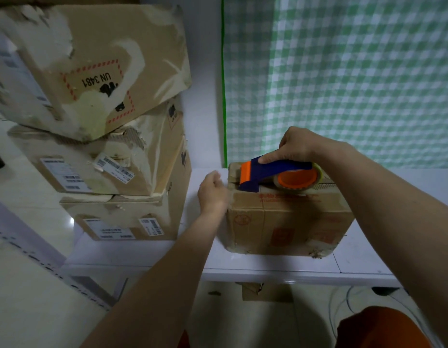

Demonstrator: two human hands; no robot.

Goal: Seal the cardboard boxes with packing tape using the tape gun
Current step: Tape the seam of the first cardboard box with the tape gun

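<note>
A small brown cardboard box with red print stands on a white bench. On its top lies a blue and orange tape gun with a roll of clear tape, its orange blade end at the box's left edge. My right hand grips the gun from above. My left hand rests against the box's upper left corner, fingers curled at the edge near the blade. Whether it pinches tape I cannot tell.
A stack of worn cardboard boxes with labels leans at the left, the top one tilted. The white bench runs along a green checked curtain. Cables and a small box lie below.
</note>
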